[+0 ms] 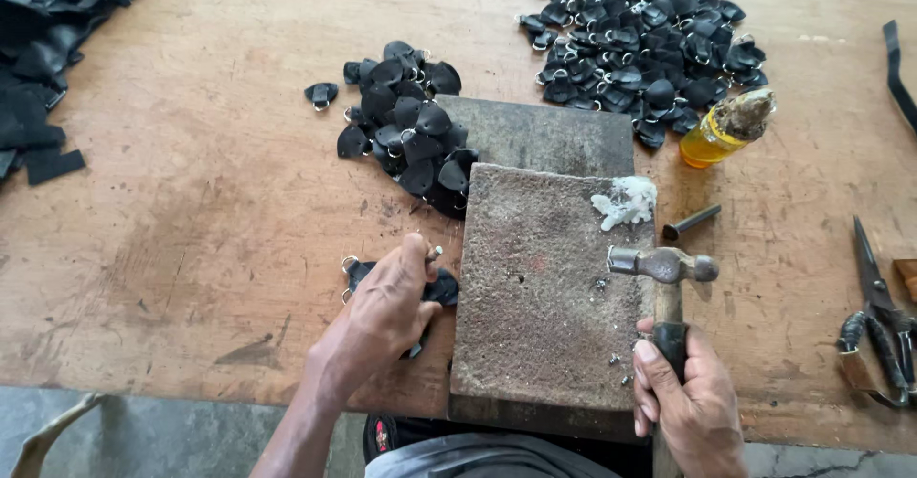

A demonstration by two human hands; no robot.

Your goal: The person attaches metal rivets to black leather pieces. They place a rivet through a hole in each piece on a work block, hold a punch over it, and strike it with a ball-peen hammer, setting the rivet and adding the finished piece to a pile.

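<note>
The left hand (387,301) lies on the wooden table (191,230), fingers bent down over a few black leather pieces (442,288) with small metal rings. Between thumb and first finger it holds a small metal rivet (435,252), just beside the left edge of the stone slab (544,297). The right hand (693,406) is closed around the dark handle of a hammer (664,277). The hammer's head is of dull grey metal, one end round like a ball, and it is above the right edge of the slab.

The slab is grey, rough and grainy, rectangular, with a few tiny metal bits on it and a white crumbly lump (626,201) at its upper right corner. Behind it lies a smoother dark block (535,134).

The table is worn, brown and scratched. A pile of black pieces (406,125), rounded and flat, lies left of the dark block, touching it. A bigger pile (640,39) of similar pieces with rings is at the top right. A small bottle (726,129) with yellow liquid and a dirty cap lies just below that pile. A short dark metal punch (693,221) lies right of the slab. Scissors (884,325) with dark wrapped handles are at the right edge, and black scraps (48,39) are heaped at the top left.
</note>
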